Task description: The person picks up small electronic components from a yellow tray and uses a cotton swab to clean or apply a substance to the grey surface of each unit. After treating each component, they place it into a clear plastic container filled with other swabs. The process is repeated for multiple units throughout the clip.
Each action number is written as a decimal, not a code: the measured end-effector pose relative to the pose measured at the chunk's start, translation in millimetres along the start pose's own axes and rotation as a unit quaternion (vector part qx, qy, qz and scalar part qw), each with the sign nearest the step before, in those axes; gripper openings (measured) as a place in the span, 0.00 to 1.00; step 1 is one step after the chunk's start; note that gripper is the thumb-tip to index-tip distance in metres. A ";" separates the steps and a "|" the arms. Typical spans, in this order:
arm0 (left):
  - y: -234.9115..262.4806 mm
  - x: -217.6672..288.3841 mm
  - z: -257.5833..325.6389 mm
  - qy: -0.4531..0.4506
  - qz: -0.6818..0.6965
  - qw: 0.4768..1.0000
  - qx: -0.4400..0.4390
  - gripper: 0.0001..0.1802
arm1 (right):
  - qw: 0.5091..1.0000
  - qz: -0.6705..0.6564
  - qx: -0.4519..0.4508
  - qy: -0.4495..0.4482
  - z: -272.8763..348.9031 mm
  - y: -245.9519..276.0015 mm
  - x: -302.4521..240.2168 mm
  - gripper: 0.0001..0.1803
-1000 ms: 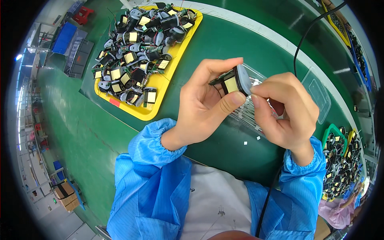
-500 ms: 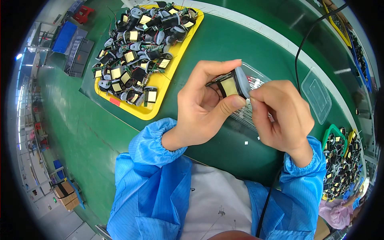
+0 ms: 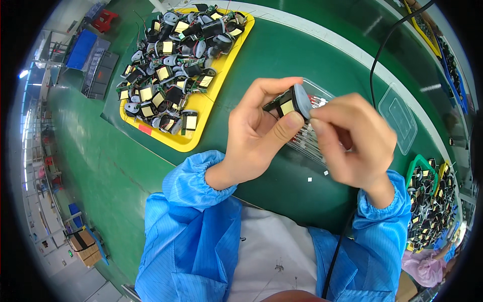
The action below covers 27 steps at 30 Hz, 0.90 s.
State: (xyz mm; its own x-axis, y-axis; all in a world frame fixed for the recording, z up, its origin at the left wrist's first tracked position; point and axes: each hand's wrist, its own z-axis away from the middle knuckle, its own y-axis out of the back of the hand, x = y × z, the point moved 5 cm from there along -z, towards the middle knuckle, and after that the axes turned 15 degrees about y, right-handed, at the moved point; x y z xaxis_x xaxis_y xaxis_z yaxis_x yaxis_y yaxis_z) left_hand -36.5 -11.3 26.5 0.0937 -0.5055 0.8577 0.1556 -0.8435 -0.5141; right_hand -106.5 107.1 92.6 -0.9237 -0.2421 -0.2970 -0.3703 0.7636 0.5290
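Note:
My left hand (image 3: 259, 133) is closed round a small black electronic assembly (image 3: 287, 106) with a grey rounded end cap and a cream pad on its side. A thin dark wire hangs near its lower end. The fingertips of my right hand (image 3: 354, 138) are pinched together against the grey cap's edge; whatever they hold is too small to make out. Beneath both hands, partly covered, stands a clear plastic box (image 3: 309, 151) with thin wired parts, some with red ends. Two tiny white squares (image 3: 310, 179) lie on the green table below my right hand.
A yellow tray (image 3: 201, 128) heaped with similar assemblies stands at the far left of the table. At right lie a clear plastic lid (image 3: 398, 118) and a black cable (image 3: 375, 65). Farther right, a green basket (image 3: 416, 163) holds more assemblies, with a person in pink (image 3: 422, 267) nearby.
The assembly has turned slightly in my left hand, and my left thumb now covers more of the cream pad. My right hand has shifted a little along the cap's edge.

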 end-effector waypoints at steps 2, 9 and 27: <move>-0.5 2.0 -1.1 -0.001 0.002 1.000 -0.009 0.21 | 0.993 -0.088 0.012 -0.076 0.2 5.6 10.0 0.07; 1.7 0.1 -1.8 -0.001 -0.003 1.000 -0.012 0.22 | 1.000 -0.016 0.014 -0.002 1.0 -1.5 3.5 0.08; -1.8 5.2 0.8 -0.066 -0.095 0.992 0.041 0.27 | 0.985 0.127 0.035 0.113 7.1 -7.8 -9.3 0.14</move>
State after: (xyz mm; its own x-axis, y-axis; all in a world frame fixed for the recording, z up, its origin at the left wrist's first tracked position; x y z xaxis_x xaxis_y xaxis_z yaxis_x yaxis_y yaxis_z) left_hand -35.5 -12.3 31.9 0.1824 -0.3056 0.9345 0.2615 -0.9012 -0.3457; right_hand -94.3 107.7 85.6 -0.9868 -0.1594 0.0272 -0.1240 0.8544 0.5046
